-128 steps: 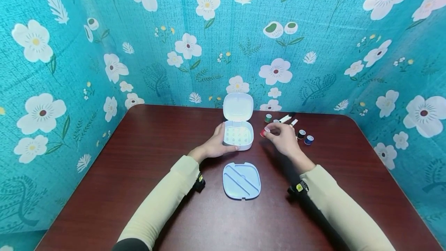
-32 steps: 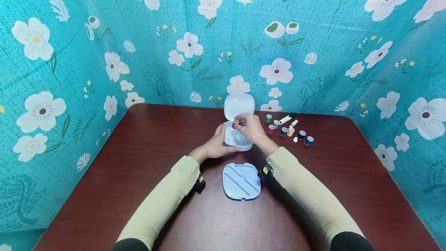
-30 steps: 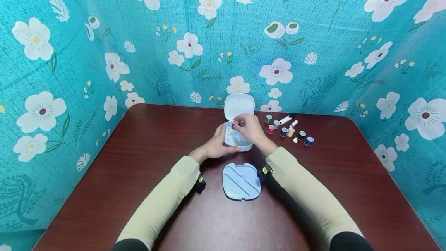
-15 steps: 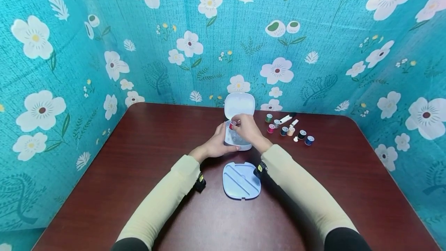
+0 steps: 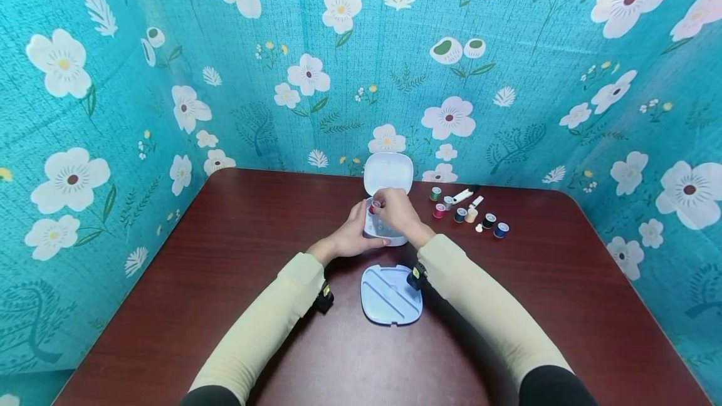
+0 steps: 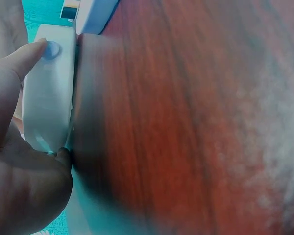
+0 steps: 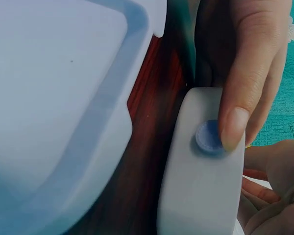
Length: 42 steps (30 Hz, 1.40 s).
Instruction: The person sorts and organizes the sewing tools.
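A white sewing box (image 5: 397,241) stands at the back with its lid (image 5: 389,171) raised. My left hand (image 5: 348,237) grips the box's left side, its thumb against the blue button (image 6: 52,50) on the front wall in the left wrist view. Between thumb and fingers, my right hand (image 5: 399,210) pinches a red thread spool (image 5: 373,207) low over the left part of the box. Small round pegs show on the box floor; the right hand covers part of the inside. Whether the spool touches a peg, I cannot tell.
Right of the box lie several thread spools, among them a pink one (image 5: 439,210) and a blue one (image 5: 501,230), with a white-handled tool (image 5: 464,195) behind. A pale blue divided tray (image 5: 389,296) lies in front of the box, partly under the right wrist.
My right hand has carried the red spool from the table right of the box to over its left part, then slightly further left and down. The left hand keeps its grip.
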### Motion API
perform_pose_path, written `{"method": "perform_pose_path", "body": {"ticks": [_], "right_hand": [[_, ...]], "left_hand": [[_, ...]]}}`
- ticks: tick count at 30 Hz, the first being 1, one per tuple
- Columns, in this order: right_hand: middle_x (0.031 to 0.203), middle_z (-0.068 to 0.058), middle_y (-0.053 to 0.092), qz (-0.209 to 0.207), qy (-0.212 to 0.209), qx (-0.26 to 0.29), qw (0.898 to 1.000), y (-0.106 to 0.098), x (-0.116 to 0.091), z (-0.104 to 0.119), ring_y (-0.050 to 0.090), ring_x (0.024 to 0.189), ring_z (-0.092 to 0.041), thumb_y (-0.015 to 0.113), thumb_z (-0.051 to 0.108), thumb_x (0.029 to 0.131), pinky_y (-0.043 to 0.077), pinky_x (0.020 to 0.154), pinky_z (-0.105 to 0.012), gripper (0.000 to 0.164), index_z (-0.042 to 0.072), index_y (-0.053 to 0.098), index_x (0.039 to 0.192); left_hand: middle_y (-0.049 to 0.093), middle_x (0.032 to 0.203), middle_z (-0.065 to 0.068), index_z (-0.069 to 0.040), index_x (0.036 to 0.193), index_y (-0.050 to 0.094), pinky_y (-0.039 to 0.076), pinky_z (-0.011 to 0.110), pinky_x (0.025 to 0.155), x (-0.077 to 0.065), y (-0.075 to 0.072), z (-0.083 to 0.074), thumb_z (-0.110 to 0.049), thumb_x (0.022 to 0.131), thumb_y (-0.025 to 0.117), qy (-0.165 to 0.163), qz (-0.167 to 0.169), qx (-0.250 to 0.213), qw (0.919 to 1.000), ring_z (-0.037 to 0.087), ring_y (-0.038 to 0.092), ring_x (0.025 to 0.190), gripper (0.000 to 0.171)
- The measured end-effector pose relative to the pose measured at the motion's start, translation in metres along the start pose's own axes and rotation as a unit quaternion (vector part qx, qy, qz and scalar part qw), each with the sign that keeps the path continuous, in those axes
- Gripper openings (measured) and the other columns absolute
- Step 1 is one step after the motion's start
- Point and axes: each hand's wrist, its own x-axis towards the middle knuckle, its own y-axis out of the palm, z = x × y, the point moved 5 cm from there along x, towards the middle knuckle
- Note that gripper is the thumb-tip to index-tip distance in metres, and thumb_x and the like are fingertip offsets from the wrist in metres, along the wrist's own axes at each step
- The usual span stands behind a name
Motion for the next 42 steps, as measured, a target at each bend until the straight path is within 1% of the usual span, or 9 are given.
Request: {"method": "perform_pose_path", "body": {"ticks": [4, 9, 18, 24, 27, 30, 35, 42], "right_hand": [[0.092, -0.01, 0.07, 0.0, 0.002, -0.011, 1.0, 0.001, 0.002, 0.001, 0.064, 0.086, -0.021, 0.067, 0.006, 0.085, 0.052, 0.075, -0.034, 0.013, 0.002, 0.071, 0.097], [0.092, -0.01, 0.069, 0.004, 0.009, -0.015, 1.0, 0.004, 0.002, 0.002, 0.064, 0.087, -0.021, 0.067, 0.007, 0.085, 0.053, 0.075, -0.035, 0.014, 0.002, 0.07, 0.097], [0.086, -0.007, 0.069, -0.003, 0.004, -0.036, 0.999, 0.008, 0.001, 0.004, 0.064, 0.081, -0.018, 0.068, 0.008, 0.084, 0.053, 0.07, -0.033, 0.009, 0.005, 0.071, 0.092], [0.088, -0.005, 0.07, 0.003, 0.011, -0.061, 0.998, 0.011, 0.003, 0.006, 0.064, 0.082, -0.017, 0.069, 0.009, 0.084, 0.053, 0.07, -0.034, 0.011, 0.008, 0.073, 0.094], [0.09, -0.006, 0.07, 0.013, 0.008, -0.074, 0.997, 0.011, 0.005, 0.008, 0.064, 0.083, -0.018, 0.069, 0.008, 0.084, 0.053, 0.07, -0.034, 0.013, 0.008, 0.073, 0.095], [0.094, -0.008, 0.07, 0.028, 0.0, -0.083, 0.996, 0.009, 0.004, 0.01, 0.064, 0.085, -0.019, 0.067, 0.005, 0.083, 0.052, 0.072, -0.035, 0.016, 0.005, 0.073, 0.098], [0.101, -0.012, 0.069, 0.049, -0.014, -0.09, 0.995, 0.004, 0.002, 0.014, 0.064, 0.089, -0.021, 0.066, 0.0, 0.081, 0.052, 0.08, -0.036, 0.023, 0.002, 0.071, 0.104], [0.102, -0.011, 0.068, 0.057, -0.018, -0.086, 0.994, -0.003, -0.006, 0.014, 0.064, 0.094, -0.022, 0.07, 0.004, 0.081, 0.05, 0.085, -0.038, 0.03, 0.002, 0.066, 0.111]], "left_hand": [[-0.005, 0.155, 0.01, -0.012, 0.148, -0.015, 0.025, 0.036, 0.109, 0.0, 0.0, 0.0, -0.055, 0.078, 0.068, -0.002, 0.003, -0.001, 1.0, 0.02, 0.011, 0.14, 0.117], [-0.006, 0.155, 0.009, -0.014, 0.148, -0.016, 0.024, 0.036, 0.109, 0.0, 0.0, 0.001, -0.054, 0.079, 0.068, -0.002, 0.005, 0.001, 1.0, 0.019, 0.01, 0.14, 0.116], [-0.003, 0.155, 0.011, -0.006, 0.149, -0.01, 0.024, 0.036, 0.109, -0.003, 0.0, -0.002, -0.051, 0.079, 0.069, 0.006, -0.002, -0.001, 1.0, 0.021, 0.011, 0.14, 0.114], [-0.004, 0.155, 0.012, -0.009, 0.149, -0.012, 0.024, 0.037, 0.109, -0.003, 0.0, -0.002, -0.05, 0.08, 0.068, 0.011, 0.004, -0.001, 0.9999, 0.02, 0.01, 0.141, 0.114], [-0.005, 0.155, 0.012, -0.009, 0.148, -0.013, 0.024, 0.035, 0.109, -0.003, -0.001, -0.003, -0.05, 0.08, 0.069, 0.013, 0.004, 0.0, 0.9999, 0.02, 0.01, 0.141, 0.115], [-0.006, 0.155, 0.012, -0.009, 0.148, -0.014, 0.025, 0.035, 0.109, -0.001, -0.001, -0.002, -0.051, 0.08, 0.068, 0.013, 0.005, 0.006, 0.9999, 0.02, 0.01, 0.14, 0.115], [-0.006, 0.155, 0.012, -0.009, 0.149, -0.013, 0.025, 0.035, 0.109, 0.001, -0.001, 0.0, -0.051, 0.079, 0.068, 0.01, 0.002, 0.01, 0.9999, 0.02, 0.011, 0.14, 0.115], [-0.006, 0.155, 0.009, -0.009, 0.149, -0.013, 0.025, 0.037, 0.109, 0.0, 0.001, 0.001, -0.052, 0.079, 0.069, -0.001, 0.009, -0.001, 1.0, 0.021, 0.013, 0.14, 0.116]]}}
